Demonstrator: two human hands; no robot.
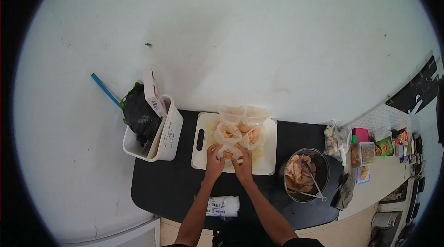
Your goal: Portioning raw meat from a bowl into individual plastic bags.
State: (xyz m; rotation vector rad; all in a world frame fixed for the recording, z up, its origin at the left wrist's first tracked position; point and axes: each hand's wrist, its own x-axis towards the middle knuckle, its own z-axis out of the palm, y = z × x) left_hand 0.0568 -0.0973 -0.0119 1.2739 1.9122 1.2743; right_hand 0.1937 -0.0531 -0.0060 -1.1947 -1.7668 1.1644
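My left hand point(215, 162) and my right hand point(244, 165) hold the rim of a clear plastic bag point(228, 156) from either side, its mouth spread. Pieces of what looks like meat lie inside it. Several similar bags stand just beyond, among them a left one point(229, 133) and a right one point(253, 137) with meat pieces showing. All rest on a white cutting board point(208, 122) with stained patches. To the right, a dark pot point(324, 163) contains meat pieces point(300, 174), and metal tongs point(315, 184) lean in it.
A packaged roll of white plastic point(223, 206) lies on the black table point(163, 188) between my forearms. At left stands a white bin point(171, 139) with a black bag point(140, 112) and a box point(153, 94). Beyond the pot are a bag of bulbs point(332, 141) and a dark cloth point(346, 193).
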